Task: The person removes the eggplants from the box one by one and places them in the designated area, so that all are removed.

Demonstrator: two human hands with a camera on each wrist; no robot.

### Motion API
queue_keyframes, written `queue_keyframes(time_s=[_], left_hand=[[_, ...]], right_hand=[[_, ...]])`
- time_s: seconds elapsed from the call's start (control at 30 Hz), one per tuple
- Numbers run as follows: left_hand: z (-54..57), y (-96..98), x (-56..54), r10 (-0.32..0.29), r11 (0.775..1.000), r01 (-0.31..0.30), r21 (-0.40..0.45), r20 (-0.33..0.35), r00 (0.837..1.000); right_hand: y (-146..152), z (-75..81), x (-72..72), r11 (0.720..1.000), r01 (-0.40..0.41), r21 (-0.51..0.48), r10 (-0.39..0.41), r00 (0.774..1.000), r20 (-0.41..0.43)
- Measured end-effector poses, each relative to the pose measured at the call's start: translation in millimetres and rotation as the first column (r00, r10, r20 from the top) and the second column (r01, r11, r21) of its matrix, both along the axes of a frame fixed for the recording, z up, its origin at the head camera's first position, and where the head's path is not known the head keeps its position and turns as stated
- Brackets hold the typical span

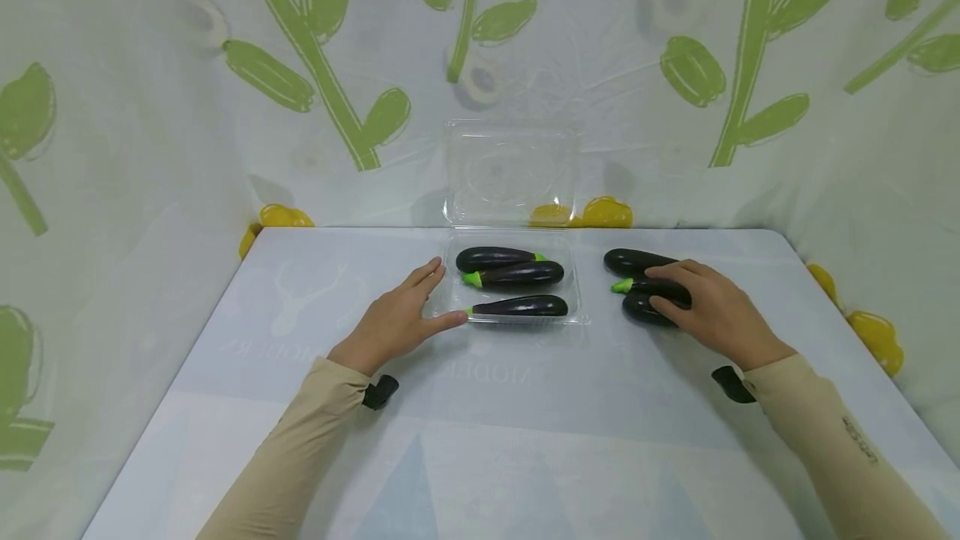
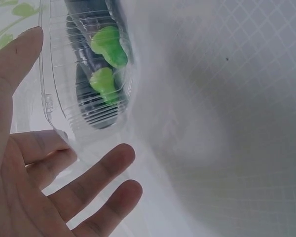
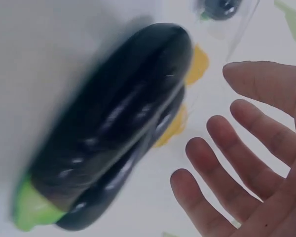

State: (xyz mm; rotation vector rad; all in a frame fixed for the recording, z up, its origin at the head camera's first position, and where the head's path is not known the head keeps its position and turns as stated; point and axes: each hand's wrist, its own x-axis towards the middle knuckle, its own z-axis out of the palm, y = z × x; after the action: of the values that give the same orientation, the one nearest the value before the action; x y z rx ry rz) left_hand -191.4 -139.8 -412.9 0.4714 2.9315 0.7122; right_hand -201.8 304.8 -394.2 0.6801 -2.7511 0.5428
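Note:
A clear plastic clamshell box (image 1: 577, 294) stands open at the back of the table, holding three eggplants, among them the front eggplant (image 1: 525, 306). At the box's left side is my left hand (image 1: 393, 323), thumb and fingers spread about its near-left corner; the left wrist view shows the fingertips at the rim (image 2: 48, 111). Three more eggplants lie close together on the right, including the back one (image 1: 633, 260) and a middle one with a green cap (image 1: 621, 286). Over them hovers my right hand (image 1: 708, 315); its fingers (image 3: 200, 148) are spread and apart from the eggplant (image 3: 113, 113).
The box's transparent lid (image 1: 510, 173) is raised at the back, against a hanging cloth (image 1: 600, 90) printed with plants. This cloth also rises on both sides of the white table (image 1: 495, 390).

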Motion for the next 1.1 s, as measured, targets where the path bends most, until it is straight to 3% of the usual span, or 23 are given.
queue_keyframes(time_s=[0.23,0.43,0.83,1.1], left_hand=[[-1.4,-0.8,-0.2,-0.001,1.0,0.001,-0.004,0.0,1.0],[-1.4,0.2,-1.1,-0.009,1.0,0.009,-0.001,-0.011,1.0],[-0.2,1.2,-0.1,-0.001,1.0,0.001,0.008,0.005,1.0],[-0.2,0.5,0.6,0.002,1.0,-0.002,0.008,0.002,1.0]], right_hand=[[-20.7,18.3,-10.3,0.997,-0.081,-0.001,0.081,0.994,0.076],[-35.8,28.8,-16.3,0.989,-0.125,-0.073,0.132,0.987,0.094],[-75.8,31.6,-18.5,0.971,-0.2,-0.13,0.219,0.964,0.154],[-101.3,29.4,-22.4,0.945,-0.271,-0.181,0.305,0.931,0.199]])
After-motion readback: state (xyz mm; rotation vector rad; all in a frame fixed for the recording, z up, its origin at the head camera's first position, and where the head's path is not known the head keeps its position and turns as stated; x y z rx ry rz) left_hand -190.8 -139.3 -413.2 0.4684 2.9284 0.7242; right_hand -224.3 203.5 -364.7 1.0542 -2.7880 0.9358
